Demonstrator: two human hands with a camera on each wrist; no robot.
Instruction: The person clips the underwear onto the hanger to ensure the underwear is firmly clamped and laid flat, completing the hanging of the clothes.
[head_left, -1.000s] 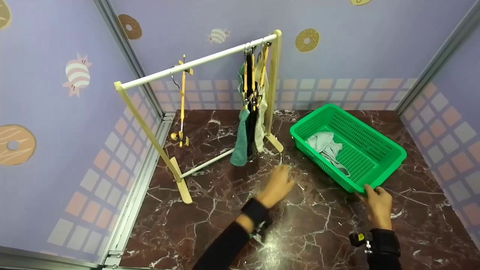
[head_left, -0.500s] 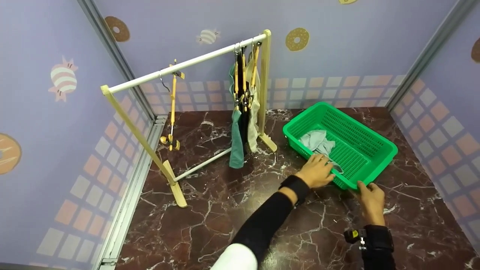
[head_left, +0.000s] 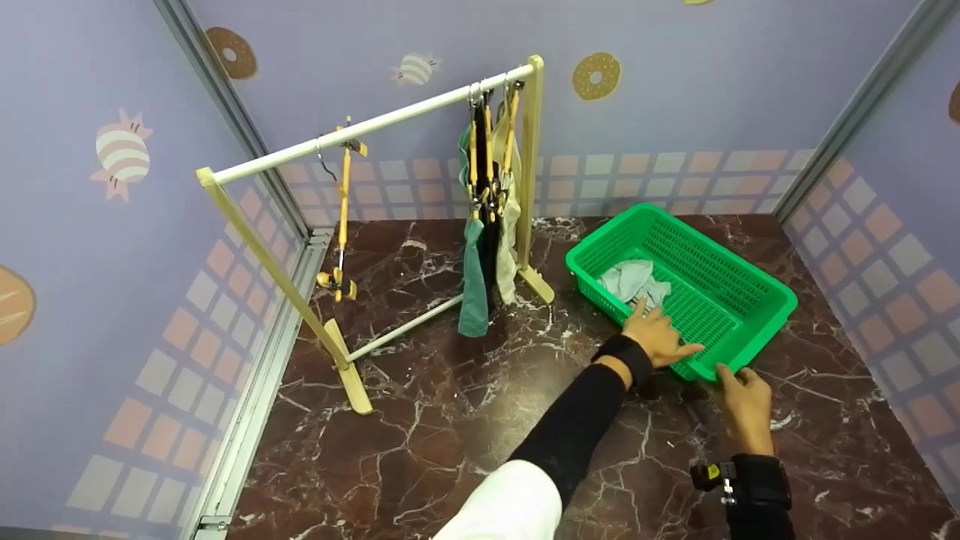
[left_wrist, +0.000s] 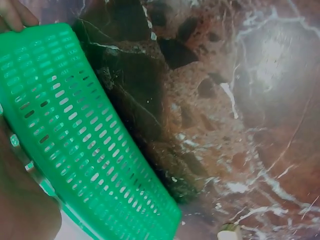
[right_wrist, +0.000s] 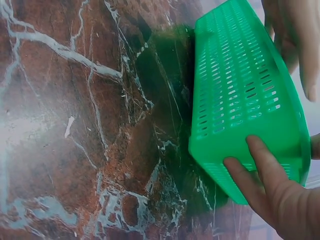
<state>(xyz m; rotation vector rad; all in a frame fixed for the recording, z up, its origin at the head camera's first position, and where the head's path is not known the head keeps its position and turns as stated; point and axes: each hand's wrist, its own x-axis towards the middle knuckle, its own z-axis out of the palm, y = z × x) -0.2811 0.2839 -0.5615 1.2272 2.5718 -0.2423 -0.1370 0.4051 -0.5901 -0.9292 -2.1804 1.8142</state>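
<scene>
I had the left hand (head_left: pixel 660 339) lying over the near rim of the green basket (head_left: pixel 750 289) at right of centre on the marble table (head_left: pixel 450 420), fingers fairly straight, just below the pale cloth (head_left: pixel 634 279) inside. My right hand (head_left: pixel 744 397) gripped the basket's nearest corner, fingers curled against its wall.
</scene>
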